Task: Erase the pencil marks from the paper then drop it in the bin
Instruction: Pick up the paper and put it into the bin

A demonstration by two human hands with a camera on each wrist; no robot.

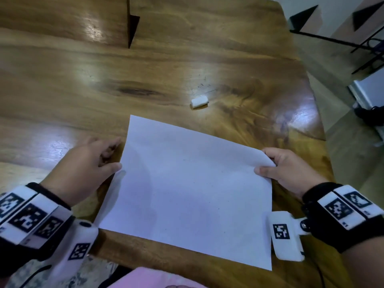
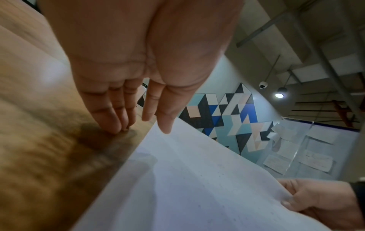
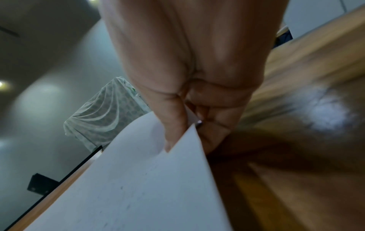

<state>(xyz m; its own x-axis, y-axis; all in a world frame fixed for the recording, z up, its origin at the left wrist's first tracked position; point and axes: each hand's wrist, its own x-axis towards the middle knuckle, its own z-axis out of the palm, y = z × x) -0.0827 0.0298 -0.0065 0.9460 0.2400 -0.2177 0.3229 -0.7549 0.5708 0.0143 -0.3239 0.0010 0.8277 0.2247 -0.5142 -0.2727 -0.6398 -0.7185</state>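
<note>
**Right hand lifts one corner of the sheet; left hand loose at the opposite edge**

The white rectangular sheet of paper lies on the glossy brown wooden surface, its long axis running from the near edge of the surface away toward the far side, turned slightly so its far-left corner points at the middle of the surface. The near short edge lies close to the surface's near edge.

The right hand pinches the sheet's far-right corner between thumb and curled fingers, and that corner is bent up off the wood. The left hand sits at the sheet's left long edge, its fingers loosely extended with tips on the wood; the thumb reaches the paper's edge, gripping nothing.

A small white block eraser lies just beyond the sheet's far edge, apart from it. Past the eraser the wood is bare. To the right of the sheet the surface ends soon, with floor beyond.
</note>
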